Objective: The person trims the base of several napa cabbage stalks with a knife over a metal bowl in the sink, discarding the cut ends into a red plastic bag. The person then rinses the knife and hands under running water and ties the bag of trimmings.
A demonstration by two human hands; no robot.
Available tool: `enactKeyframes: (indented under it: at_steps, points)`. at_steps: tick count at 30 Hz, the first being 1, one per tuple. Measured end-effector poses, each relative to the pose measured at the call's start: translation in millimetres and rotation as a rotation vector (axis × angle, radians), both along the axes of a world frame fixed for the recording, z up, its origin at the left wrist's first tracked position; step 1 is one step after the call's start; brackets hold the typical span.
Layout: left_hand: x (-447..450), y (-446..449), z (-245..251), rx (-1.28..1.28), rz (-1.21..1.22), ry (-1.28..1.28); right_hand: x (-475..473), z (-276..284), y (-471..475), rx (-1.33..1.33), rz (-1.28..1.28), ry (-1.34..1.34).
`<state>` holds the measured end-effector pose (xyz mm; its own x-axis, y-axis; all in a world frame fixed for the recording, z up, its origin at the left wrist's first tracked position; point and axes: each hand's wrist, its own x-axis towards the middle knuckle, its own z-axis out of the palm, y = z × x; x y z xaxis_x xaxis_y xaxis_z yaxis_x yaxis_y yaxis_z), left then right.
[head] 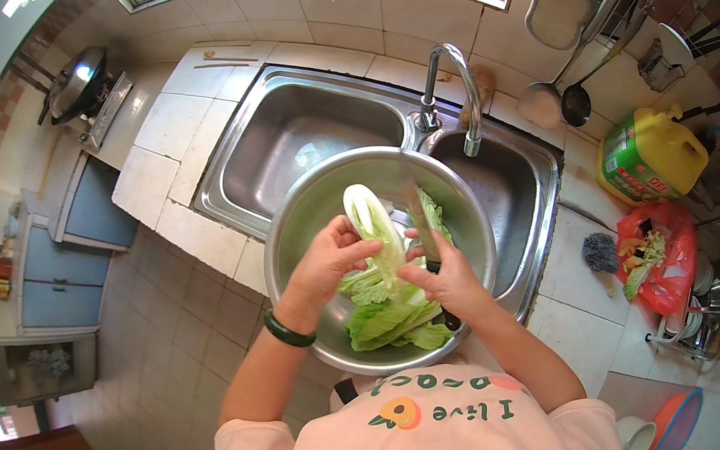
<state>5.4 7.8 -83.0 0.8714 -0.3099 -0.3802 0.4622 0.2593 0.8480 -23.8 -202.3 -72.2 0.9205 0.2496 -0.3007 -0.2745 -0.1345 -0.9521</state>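
Observation:
Over a large steel basin [304, 223], my left hand [330, 257] grips a small napa cabbage heart [374, 223], its pale stem end pointing up and away from me. My right hand [452, 281] is closed around the black handle of a kitchen knife [424, 222]. The knife's blade points away from me, just right of the cabbage, and its tip is blurred. The right fingertips come near the cabbage's leafy lower end; whether they touch it I cannot tell. Loose cabbage leaves [389, 325] lie in the basin below my hands, with another leaf [434, 214] behind the blade.
The basin overlaps the front of a double steel sink [310, 127] with a curved faucet [469, 90]. To the right are a yellow oil jug [653, 153], a steel wool scrubber [599, 252], a red plastic bag of scraps [674, 248] and a dish rack [716, 318]. A wok [77, 85] sits far left.

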Motion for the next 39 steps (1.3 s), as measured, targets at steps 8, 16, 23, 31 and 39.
enactKeyframes:
  at_steps: [8, 16, 23, 31, 39]
  points:
    - [-9.3, -12.0, -8.2, -0.131, 0.019, 0.053, 5.7, -4.9, -5.0, 0.258, 0.025, 0.193]
    - [-16.1, -24.0, -17.0, -0.092, 0.034, 0.043, 2.0, 1.9, -4.7, 0.093, 0.061, -0.012]
    - [-17.8, -29.3, -18.9, -0.036, 0.072, -0.006, 1.8, 4.1, -8.2, 0.203, 0.033, 0.192]
    - [-16.4, -19.2, -25.3, -0.069, 0.053, -0.034, 2.5, -6.6, -20.1, 0.288, -0.082, 0.283]
    - [36.6, 53.3, -70.1, 1.227, -0.073, -0.537, -2.5, -22.3, -36.2, 0.333, -0.218, 0.367]
